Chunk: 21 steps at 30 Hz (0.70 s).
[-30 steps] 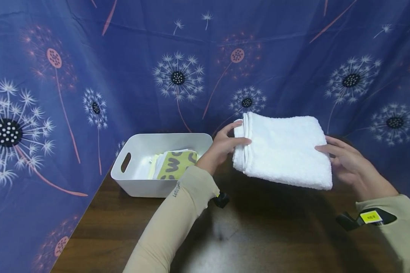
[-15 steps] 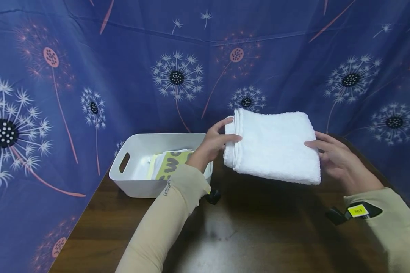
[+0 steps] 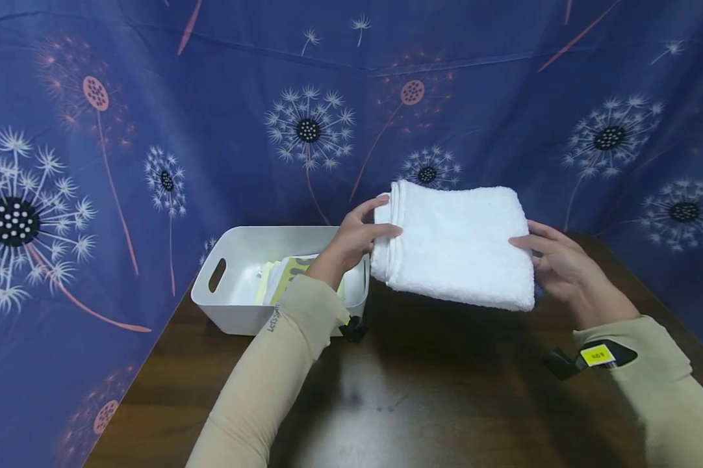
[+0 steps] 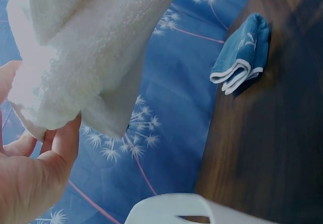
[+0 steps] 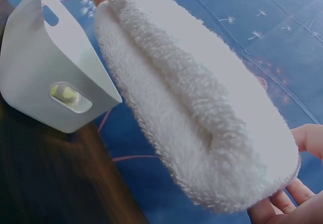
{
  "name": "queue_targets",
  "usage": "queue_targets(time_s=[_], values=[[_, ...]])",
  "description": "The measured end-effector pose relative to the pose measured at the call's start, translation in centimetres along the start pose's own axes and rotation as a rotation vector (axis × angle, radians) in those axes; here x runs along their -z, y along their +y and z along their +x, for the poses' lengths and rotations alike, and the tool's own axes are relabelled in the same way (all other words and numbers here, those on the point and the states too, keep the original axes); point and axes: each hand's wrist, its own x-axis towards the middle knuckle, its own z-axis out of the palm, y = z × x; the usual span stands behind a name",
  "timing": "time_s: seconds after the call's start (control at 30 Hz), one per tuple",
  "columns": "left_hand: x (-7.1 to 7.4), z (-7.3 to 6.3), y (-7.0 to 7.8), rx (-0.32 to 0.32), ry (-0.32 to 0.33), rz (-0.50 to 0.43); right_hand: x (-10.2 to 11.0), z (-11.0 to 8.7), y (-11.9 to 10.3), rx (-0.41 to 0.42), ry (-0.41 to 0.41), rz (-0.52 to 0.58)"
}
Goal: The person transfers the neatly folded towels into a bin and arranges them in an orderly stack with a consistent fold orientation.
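A folded white towel (image 3: 457, 244) is held up above the table, between both hands. My left hand (image 3: 351, 240) pinches its left edge, thumb on top and fingers beneath, as the left wrist view also shows. On the far side, my right hand (image 3: 562, 270) grips the right edge with the thumb over the top. In the right wrist view the towel's thick fold (image 5: 202, 118) faces the camera. Just left of the towel, a white bin (image 3: 225, 318) stands on the table, partly behind my left forearm. Inside it lie folded cloths (image 3: 287, 276), one yellow-green with grey marks.
A folded blue towel (image 4: 242, 55) with white trim lies on the wooden table (image 3: 421, 403), mostly hidden behind the white towel in the head view. A blue dandelion-print curtain (image 3: 240, 97) hangs along the back and left side.
Both hands have carried the white towel leftward, toward the bin, and slightly up. My left forearm now covers more of the bin and its cloths. The grip looks the same.
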Motion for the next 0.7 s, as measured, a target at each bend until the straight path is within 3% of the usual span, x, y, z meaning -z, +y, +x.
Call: queue_targets(time_s=[0.43, 0.7], values=[[2.1, -0.1, 0.9, 0.003, 0.014, -0.026, -2.6, 0.5, -0.3, 0.035, 0.018, 0.021], [3.6, -0.2, 1.5, -0.001, 0.032, -0.029, -4.6, 0.8, -0.6, 0.001, 0.032, 0.023]])
